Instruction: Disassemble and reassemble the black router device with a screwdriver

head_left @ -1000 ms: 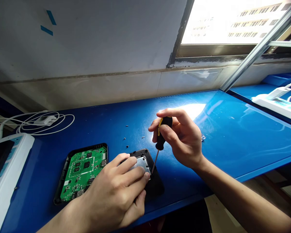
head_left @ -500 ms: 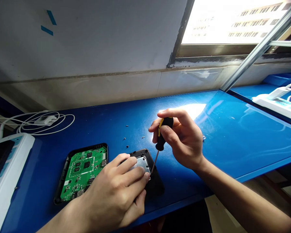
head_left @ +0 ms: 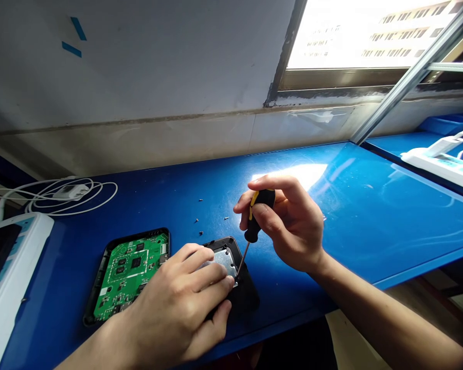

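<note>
My right hand (head_left: 289, 218) is closed around a black and yellow screwdriver (head_left: 263, 203). Its thin shaft slants down and left, with the tip at the edge of a silver metal plate (head_left: 226, 259). That plate lies inside a black plastic cover (head_left: 249, 293) on the blue table. My left hand (head_left: 187, 300) grips the cover, its fingers across the plate and the index fingertip close to the screwdriver tip; part of both is hidden beneath it. To the left sits a black case half with a green circuit board (head_left: 129, 267), partly covered by my left wrist.
Several small screws (head_left: 196, 220) lie loose beyond the cover. A coiled white cable with a plug (head_left: 75, 191) is at the back left, and a white device (head_left: 31, 241) stands at the left edge. A white power strip (head_left: 443, 164) lies far right, past a metal post (head_left: 393, 77).
The screwdriver tip has shifted slightly left and down onto the plate's corner, and my right hand has tilted a little with it. My left hand keeps its hold on the cover.
</note>
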`<state>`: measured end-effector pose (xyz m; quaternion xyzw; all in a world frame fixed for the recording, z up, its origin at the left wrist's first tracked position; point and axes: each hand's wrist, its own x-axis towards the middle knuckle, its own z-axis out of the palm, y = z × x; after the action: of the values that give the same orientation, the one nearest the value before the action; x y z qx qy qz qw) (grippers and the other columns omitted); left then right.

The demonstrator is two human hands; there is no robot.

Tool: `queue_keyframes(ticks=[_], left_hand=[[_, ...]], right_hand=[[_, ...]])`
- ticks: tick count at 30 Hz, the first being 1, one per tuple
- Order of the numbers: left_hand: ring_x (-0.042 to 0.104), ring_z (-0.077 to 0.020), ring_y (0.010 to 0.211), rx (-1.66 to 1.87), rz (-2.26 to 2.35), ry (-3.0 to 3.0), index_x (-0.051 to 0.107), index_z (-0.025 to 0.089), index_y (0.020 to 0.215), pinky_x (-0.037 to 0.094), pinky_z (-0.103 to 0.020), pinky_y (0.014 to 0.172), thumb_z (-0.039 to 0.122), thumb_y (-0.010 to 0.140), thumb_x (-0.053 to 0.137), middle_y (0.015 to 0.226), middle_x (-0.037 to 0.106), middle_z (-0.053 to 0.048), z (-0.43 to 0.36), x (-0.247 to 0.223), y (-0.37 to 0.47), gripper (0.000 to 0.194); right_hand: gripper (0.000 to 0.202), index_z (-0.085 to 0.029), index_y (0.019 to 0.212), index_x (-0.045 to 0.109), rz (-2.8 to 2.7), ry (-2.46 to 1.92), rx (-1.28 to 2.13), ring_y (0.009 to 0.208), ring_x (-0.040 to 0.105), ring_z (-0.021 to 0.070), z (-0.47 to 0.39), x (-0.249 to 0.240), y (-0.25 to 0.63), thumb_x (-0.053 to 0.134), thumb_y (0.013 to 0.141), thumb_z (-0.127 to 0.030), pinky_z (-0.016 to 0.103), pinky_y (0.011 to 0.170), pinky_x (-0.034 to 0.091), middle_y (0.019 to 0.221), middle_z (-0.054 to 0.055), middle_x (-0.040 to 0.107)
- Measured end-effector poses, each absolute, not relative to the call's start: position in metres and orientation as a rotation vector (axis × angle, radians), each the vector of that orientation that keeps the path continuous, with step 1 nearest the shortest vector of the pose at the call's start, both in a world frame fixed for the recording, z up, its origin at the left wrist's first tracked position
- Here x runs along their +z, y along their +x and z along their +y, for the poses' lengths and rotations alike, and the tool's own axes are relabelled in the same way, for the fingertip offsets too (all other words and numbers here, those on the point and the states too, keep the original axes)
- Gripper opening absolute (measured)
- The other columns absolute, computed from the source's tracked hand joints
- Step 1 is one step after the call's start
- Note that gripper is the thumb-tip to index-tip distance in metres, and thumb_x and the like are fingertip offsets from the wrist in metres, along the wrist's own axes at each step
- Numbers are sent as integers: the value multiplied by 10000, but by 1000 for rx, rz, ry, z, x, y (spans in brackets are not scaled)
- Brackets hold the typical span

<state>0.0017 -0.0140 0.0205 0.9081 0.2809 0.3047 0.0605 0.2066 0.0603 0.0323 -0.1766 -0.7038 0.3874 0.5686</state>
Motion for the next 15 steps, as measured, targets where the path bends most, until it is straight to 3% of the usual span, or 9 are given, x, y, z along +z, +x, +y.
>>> queue_keyframes(ticks=[10,15], left_hand=[[636,-254,874,919,886,2709,737,126,1018,536,-430,786,73,916,611,892,740,-73,-16,20,0,171],[617,-247,879,914,920,2698,729,145,997,524,-432,816,69,923,604,884,729,-63,-15,21,-1,164]], right_hand=[[275,-281,1286,593,-1719,-387,907,716,709,100,61,34,209,563,1034,-176,245,603,612,1014,6,730],[362,-308,1387,562,-1780,-422,924,782,750,129,56,38,211,519,1049,-185,299,692,660,1182,40,757]])
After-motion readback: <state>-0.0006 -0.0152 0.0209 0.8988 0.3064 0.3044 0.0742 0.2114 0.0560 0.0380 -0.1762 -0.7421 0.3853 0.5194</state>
